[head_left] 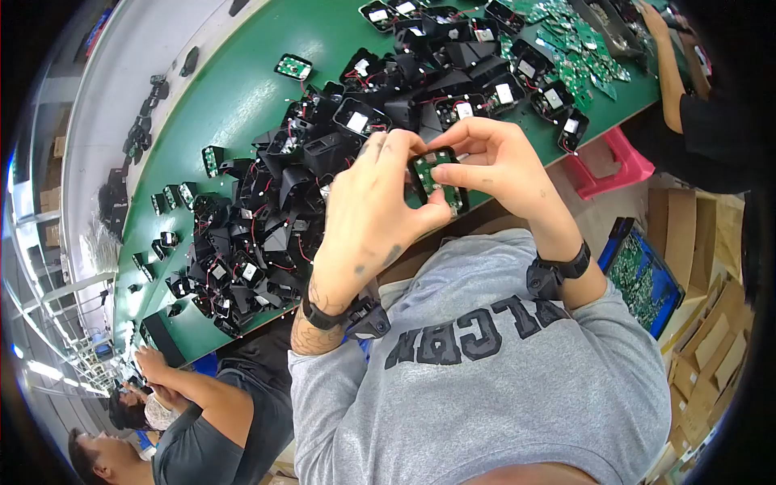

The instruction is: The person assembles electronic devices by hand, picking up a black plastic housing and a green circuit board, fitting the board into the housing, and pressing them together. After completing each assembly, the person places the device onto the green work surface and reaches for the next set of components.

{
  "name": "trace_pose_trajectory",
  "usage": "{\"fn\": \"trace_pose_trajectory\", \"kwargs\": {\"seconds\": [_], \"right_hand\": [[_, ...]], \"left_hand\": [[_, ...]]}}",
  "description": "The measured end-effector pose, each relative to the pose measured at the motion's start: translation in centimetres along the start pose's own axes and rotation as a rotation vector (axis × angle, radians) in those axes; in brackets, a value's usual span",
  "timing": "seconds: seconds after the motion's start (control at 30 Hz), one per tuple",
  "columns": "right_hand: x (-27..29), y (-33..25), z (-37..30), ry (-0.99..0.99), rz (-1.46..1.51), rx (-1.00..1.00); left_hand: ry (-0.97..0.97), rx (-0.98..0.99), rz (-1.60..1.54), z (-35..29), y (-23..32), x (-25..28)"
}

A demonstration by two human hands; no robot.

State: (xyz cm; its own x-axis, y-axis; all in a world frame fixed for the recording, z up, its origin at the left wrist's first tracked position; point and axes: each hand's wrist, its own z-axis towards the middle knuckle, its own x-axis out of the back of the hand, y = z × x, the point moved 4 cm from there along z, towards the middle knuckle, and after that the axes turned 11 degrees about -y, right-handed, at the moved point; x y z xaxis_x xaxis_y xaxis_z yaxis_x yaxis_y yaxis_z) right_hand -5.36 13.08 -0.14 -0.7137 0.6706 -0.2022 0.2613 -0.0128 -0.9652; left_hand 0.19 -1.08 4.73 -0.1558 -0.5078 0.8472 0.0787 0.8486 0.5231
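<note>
Close in front of my body I hold a small black plastic housing with a green circuit board set in it. My left hand grips its left side, with the thumb at the lower edge of the board. Across from it, my right hand has its fingers curled round the top and right edge, and its thumb presses on the face of the board. The underside of the housing is hidden. Just beyond my hands lies a heap of black plastic housings with red wires and white parts.
Loose green circuit boards are piled at the far right of the green table. A pink stool and a blue tray of boards stand at the right. Co-workers sit at the lower left and upper right; cardboard boxes lie at the right.
</note>
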Motion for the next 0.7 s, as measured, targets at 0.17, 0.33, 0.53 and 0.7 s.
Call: {"fn": "trace_pose_trajectory", "kwargs": {"seconds": [0.17,0.33,0.53,0.7], "right_hand": [[-0.7,-0.7,-1.2,0.023,-0.108,0.169],[0.6,-4.6,-1.7,0.110,-0.803,0.439],[10.4,-5.8,-4.6,0.536,-0.475,0.504],[24.0,-1.8,-8.6,0.587,-0.571,0.204]], "left_hand": [[-0.244,-0.036,-0.674,0.5,-1.2,-1.3],[-0.039,-0.214,-0.185,1.5,-1.5,1.5],[0.137,0.207,0.044,7.4,-14.7,12.6],[0.148,0.450,0.118,11.6,-28.5,11.9]]}}
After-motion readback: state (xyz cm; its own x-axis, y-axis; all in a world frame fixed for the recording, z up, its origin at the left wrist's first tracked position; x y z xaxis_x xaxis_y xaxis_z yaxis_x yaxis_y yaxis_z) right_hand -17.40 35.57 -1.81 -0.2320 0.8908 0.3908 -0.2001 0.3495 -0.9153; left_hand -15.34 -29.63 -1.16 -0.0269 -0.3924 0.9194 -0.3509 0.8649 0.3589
